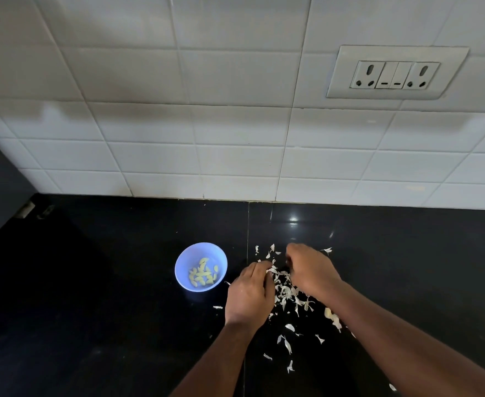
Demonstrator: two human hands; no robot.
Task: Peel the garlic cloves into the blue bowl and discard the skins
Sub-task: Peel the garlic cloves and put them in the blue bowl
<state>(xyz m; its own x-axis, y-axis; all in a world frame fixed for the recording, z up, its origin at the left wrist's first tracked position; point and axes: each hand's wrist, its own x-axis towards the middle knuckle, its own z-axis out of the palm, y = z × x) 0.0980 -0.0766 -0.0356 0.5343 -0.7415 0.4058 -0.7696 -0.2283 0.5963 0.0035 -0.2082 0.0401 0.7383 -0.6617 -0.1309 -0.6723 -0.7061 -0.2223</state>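
we note bare black counter left of the blue bowl and behind it to the tiled wall; scattered garlic skins clutter the patch right of the bowl.

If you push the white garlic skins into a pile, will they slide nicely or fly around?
The thin white papery garlic skins look very light, so they would probably flutter and scatter. They lie curled and flimsy, so likely floppy. On the glossy black countertop they should slide easily.

place: home kitchen | cues: black stone counter, white tiled backsplash, wall socket panel
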